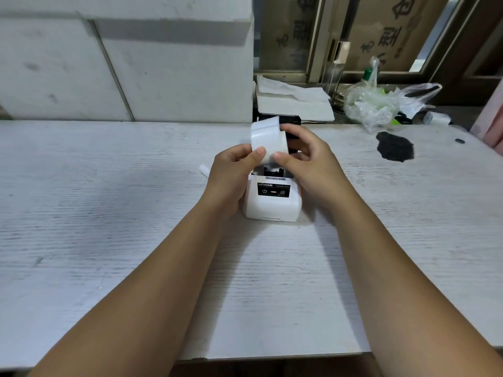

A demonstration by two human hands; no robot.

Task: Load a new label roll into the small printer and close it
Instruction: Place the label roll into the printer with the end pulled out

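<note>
I see the white label printer (273, 202) on the whitewashed table (109, 213), lid open, just below the fingers. Left hand (231, 172) and right hand (307, 161) both pinch the label roll (268, 140), held above the open bay. Plastic bag (375, 104) far right beyond them.

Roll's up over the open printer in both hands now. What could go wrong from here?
1. The label roll is held only by the fingertips of the left hand and right hand; that grip could slip.
2. It might drop crooked into the printer.
3. A loose strip may unwind and get caught when the lid closes.
</note>
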